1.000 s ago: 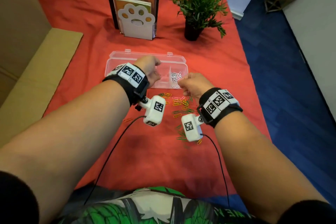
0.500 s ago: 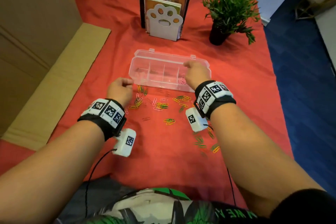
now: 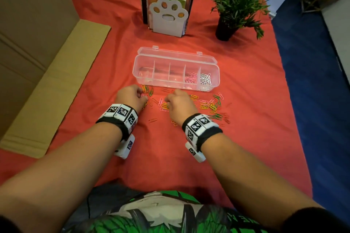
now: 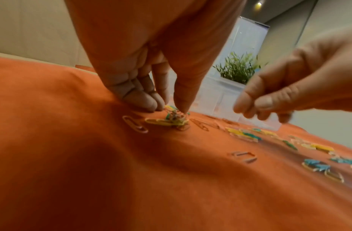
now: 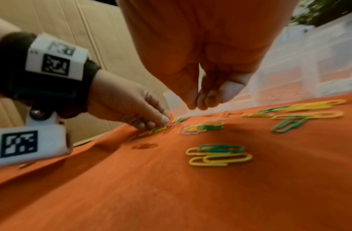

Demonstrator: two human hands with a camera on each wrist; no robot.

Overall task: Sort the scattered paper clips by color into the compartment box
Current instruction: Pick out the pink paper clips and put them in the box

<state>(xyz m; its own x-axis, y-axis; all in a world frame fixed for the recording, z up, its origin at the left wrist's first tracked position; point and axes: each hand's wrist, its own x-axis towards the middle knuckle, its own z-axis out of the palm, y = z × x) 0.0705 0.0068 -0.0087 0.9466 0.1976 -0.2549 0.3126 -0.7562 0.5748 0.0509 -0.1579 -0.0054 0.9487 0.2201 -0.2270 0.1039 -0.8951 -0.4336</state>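
A clear compartment box (image 3: 144, 62) lies open on the red cloth; pink clips (image 3: 191, 77) fill its fourth compartment and white clips (image 3: 205, 79) its fifth. Green, yellow, pink and red paper clips (image 3: 208, 105) lie scattered in front of it. My left hand (image 4: 171, 109) pinches a small cluster of green and yellow clips (image 4: 174, 120) on the cloth with thumb and curled fingers. My right hand (image 5: 199, 104) hovers just above the cloth right of it, fingertips drawn together, with no clip visible in them. The head view shows the left hand (image 3: 144, 98) and right hand (image 3: 168, 101) side by side.
A white paw-shaped book stand (image 3: 168, 17) with books and a potted plant (image 3: 234, 4) stand behind the box. Flattened cardboard (image 3: 56, 85) lies along the cloth's left side. The blue floor (image 3: 312, 81) drops off past the right edge.
My right hand came back from the box's right end to the scattered clips. My left hand left the box a second ago and now works at the left cluster.
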